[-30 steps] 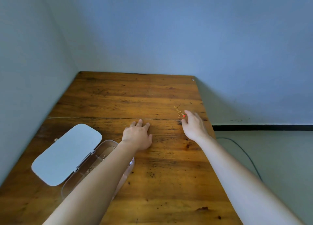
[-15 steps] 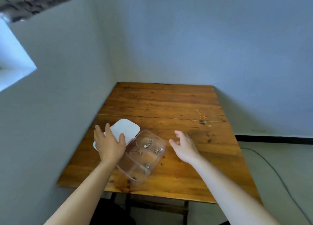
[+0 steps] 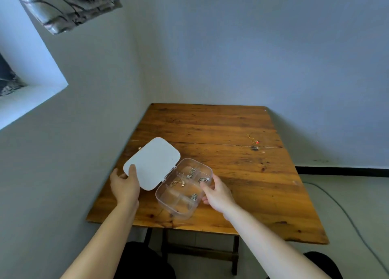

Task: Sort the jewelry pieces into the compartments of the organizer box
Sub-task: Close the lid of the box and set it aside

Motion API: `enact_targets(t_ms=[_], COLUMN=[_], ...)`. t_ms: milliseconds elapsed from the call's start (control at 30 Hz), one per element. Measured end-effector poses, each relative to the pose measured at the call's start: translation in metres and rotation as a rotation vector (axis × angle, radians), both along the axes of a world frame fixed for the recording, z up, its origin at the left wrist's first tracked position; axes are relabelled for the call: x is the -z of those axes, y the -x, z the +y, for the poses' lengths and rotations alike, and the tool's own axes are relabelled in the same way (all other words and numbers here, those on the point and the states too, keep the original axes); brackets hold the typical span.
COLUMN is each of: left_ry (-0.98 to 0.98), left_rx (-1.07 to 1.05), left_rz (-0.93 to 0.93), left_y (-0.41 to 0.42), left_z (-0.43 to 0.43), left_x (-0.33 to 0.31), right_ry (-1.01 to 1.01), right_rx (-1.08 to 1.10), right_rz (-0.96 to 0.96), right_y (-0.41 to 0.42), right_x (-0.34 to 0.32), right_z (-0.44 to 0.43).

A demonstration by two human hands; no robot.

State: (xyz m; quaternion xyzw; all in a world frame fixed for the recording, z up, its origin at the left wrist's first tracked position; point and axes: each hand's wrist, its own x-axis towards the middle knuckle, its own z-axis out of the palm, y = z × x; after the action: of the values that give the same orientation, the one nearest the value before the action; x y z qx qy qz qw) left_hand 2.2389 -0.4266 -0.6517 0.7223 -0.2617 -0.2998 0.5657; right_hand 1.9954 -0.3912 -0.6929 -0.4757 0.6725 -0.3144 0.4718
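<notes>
The left hand (image 3: 125, 185) is now gripping the open lid (image 3: 153, 163) at nine o'clock; the right hand (image 3: 217, 193), withdrawn from the chain (image 3: 253, 139) at one o'clock, is grasping the organizer box (image 3: 183, 187); that piece is remaining unsorted.

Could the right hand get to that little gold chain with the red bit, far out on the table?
Probably yes. The gold chain lies alone on bare wooden table, nothing between it and the right hand. But that hand now rests against the clear organizer box, so it must let go first.
</notes>
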Motion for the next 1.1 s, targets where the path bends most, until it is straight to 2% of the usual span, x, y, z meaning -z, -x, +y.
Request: enact_targets(t_ms=[100, 233, 367, 533, 700, 800, 900, 967, 1100], left_ry=[0.138, 0.321, 0.418, 0.401, 0.169, 0.051, -0.059, -0.115, -0.195], left_rx=[0.112, 0.347, 0.641, 0.967, 1.056, 1.013, 0.966, 0.915, 0.852], left_rz=[-0.174, -0.431, -0.675, -1.095, -1.335, -1.411, -1.465, -1.476, -1.489], left_y=[-0.003, 0.000, 0.010, 0.023, 0.029, 0.039, 0.046, 0.047, 0.043], left_z=[0.013, 0.032, 0.049, 0.069, 0.077, 0.077, 0.069, 0.060, 0.037], left_x=[-0.005, -0.009, -0.005, 0.018, 0.040, 0.045, 0.047, 0.046, 0.043], right_ry=[0.019, 0.005, 0.005, 0.031, 0.050, 0.090, 0.235, 0.301, 0.191], right_rx=[0.001, -0.002, 0.041, 0.113, 0.066, 0.064, 0.012, -0.120, -0.363], right_rz=[-0.030, -0.070, -0.165, -0.304, -0.267, -0.107, 0.296, 0.574, 0.892], right_y=[0.000, 0.000, 0.002, 0.008, 0.009, 0.007, 0.007, 0.009, 0.013], right_x=[-0.003, -0.005, 0.000, 0.011, 0.012, 0.012, 0.013, 0.019, 0.039], right_z=[0.003, 0.007, 0.012, 0.023, 0.030, 0.029, 0.023, 0.018, 0.017])
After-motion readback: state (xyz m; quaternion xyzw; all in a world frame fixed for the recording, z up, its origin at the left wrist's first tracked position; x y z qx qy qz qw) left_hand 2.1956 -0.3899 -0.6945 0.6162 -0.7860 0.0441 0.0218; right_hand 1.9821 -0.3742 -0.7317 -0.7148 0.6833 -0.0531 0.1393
